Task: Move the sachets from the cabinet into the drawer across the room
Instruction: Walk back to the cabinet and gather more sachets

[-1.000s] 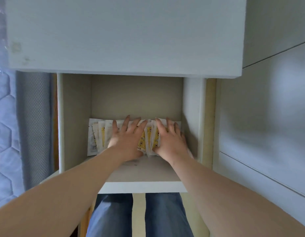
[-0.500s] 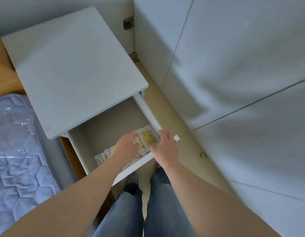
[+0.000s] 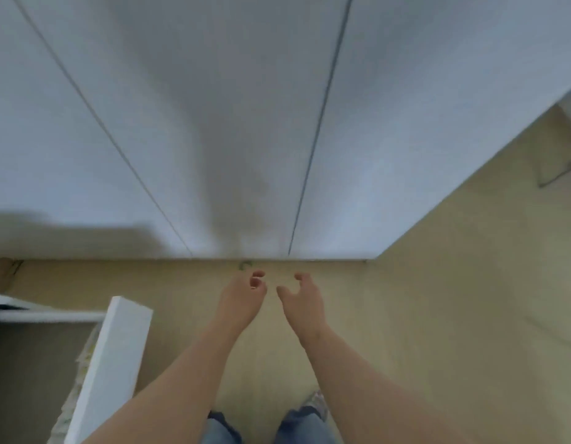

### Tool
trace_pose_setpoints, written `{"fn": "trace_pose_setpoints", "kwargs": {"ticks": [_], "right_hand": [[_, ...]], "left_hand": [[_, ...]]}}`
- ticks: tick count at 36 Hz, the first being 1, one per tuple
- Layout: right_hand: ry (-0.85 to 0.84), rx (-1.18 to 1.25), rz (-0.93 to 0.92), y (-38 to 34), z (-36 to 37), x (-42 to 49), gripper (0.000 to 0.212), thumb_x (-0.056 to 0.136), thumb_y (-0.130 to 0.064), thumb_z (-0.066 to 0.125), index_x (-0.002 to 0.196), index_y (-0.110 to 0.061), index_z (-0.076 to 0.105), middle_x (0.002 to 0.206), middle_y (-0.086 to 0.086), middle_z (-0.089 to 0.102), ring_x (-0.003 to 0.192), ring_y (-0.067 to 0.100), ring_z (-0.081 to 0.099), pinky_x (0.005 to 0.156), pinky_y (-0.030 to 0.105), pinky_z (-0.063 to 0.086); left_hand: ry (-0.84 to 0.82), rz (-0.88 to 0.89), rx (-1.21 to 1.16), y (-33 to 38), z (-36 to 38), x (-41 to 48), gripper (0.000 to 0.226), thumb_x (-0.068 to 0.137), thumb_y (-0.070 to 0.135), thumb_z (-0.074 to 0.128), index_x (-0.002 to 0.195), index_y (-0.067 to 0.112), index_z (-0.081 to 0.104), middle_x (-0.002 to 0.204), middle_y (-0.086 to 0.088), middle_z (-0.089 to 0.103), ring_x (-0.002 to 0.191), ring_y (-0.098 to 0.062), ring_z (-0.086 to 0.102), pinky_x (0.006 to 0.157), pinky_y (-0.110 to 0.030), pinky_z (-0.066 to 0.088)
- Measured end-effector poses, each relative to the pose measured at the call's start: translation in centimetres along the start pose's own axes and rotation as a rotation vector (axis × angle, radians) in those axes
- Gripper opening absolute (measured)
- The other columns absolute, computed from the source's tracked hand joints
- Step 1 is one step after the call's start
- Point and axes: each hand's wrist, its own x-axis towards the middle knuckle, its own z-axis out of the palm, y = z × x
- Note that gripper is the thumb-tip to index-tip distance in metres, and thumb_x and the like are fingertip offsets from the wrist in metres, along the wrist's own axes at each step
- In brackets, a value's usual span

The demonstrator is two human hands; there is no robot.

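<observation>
lying left of both hands (image 3: pixel 242 299) (image 3: pixel 301 302): sachets (image 3: pixel 84 363)

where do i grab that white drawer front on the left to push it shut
Take the drawer front by its bare top edge, coming down from above with the left hand, which hangs empty nearer to it. No handle shows, and that long edge stands free. Keep fingers on the outer side: sachets seem to lean just inside, though blur hides detail.

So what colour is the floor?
The floor is pale yellowish beige, seen best in the head view.
</observation>
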Motion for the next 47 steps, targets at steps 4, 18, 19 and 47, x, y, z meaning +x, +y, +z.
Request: {"fn": "trace_pose_setpoints", "kwargs": {"ticks": [4,18,19,47], "right_hand": [[0.140,0.148,0.100,5.9,-10.3,0.3,0.047,0.092,-0.024,0.054,0.136,-0.012,0.041,0.138,0.009,0.044,0.126,0.022,0.043,0.100,0.030,0.036],[0.586,0.624,0.448,21.9,-33.8,1.6,0.038,0.094,-0.024,0.050,0.129,-0.009,0.047,0.123,0.009,0.056,0.104,0.023,0.054,0.080,0.026,0.039],[0.610,0.649,0.461,22.6,-35.4,2.1,0.038,0.094,-0.024,0.050,0.129,-0.009,0.047,0.123,0.009,0.056,0.105,0.023,0.054,0.081,0.026,0.040],[1.294,1.302,0.688,51.8,-77.6,-0.3,0.034,0.094,-0.023,0.050,0.124,-0.009,0.052,0.113,0.004,0.058,0.100,0.018,0.052,0.083,0.027,0.041]], "left_hand": [[-0.137,0.111,0.019,7.2,9.1,-0.9,0.024,0.093,0.019,0.052,0.116,0.016,0.058,0.107,-0.001,0.059,0.091,-0.015,0.054,0.078,-0.026,0.042],[-0.597,0.416,0.329,26.5,35.4,-3.9,0.028,0.094,0.018,0.049,0.121,0.014,0.055,0.112,-0.002,0.060,0.087,-0.012,0.052,0.070,-0.019,0.037],[-0.630,0.433,0.343,28.0,37.1,-3.8,0.028,0.093,0.018,0.049,0.120,0.014,0.056,0.112,-0.003,0.060,0.091,-0.015,0.052,0.074,-0.021,0.037],[-1.221,0.845,0.744,55.3,88.5,-22.2,0.008,0.090,0.017,0.056,0.095,0.023,0.058,0.109,-0.009,0.067,0.103,-0.026,0.062,0.088,-0.031,0.045]]}}
